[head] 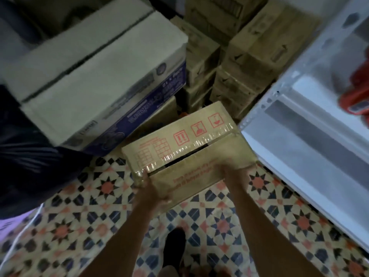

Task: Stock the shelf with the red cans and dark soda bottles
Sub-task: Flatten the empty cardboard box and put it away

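- Brown cardboard box (185, 146), taped seam with red handling symbols, held above the patterned tile floor (79, 216), between the box stacks and the shelf.
- Left hand (153, 193) grips the box's near left corner, fingers curled round the edge.
- Right hand (232, 169) grips the near right edge, fingers curled.
- White metal shelf (295, 124) on the right, red packs (357, 92) on it, blurred.
- Big white and blue box (95, 76) on the left; brown cartons (249, 56) stacked behind.
- 1 dark shoe (175, 244) below.

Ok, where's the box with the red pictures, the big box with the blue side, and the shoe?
Box with red pictures (179, 134): head view, on its top flap beside the red symbols.
Big box with blue side (95, 62): head view, on its pale top.
Shoe (174, 242): head view, on the dark toe.
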